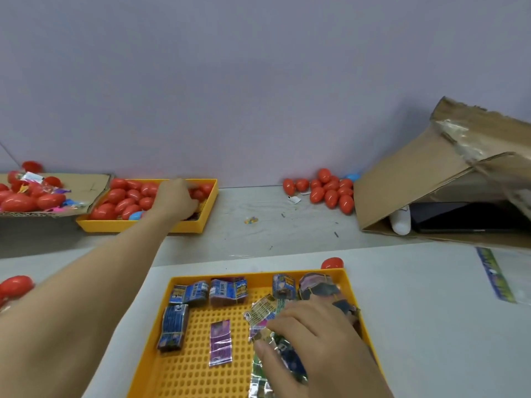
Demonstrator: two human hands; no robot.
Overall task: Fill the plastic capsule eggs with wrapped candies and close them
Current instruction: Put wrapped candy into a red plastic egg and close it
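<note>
— Where is the left hand (175, 201)?
— Stretched out over the far yellow tray (143, 225), down among the red capsule eggs (126, 196) piled there. It is blurred, so I cannot tell whether the fingers grip an egg or only touch them.
— And the right hand (313, 337)?
— In the near yellow tray (352, 285), fingers curled down onto a heap of wrapped candies (265, 308) in crinkled clear wrap, thumb against them.
— What else lies in that tray?
— Blue candy packs (188, 293) along the back and left, and a flat purple packet (220, 341) lying alone in the middle.
— More eggs anywhere?
— A loose cluster (330, 191) on the counter (416, 311) by the wall, beside a torn cardboard box (416, 173); more on a cardboard sheet (86, 185) at far left; one red egg (332, 263) just behind the near tray.
</note>
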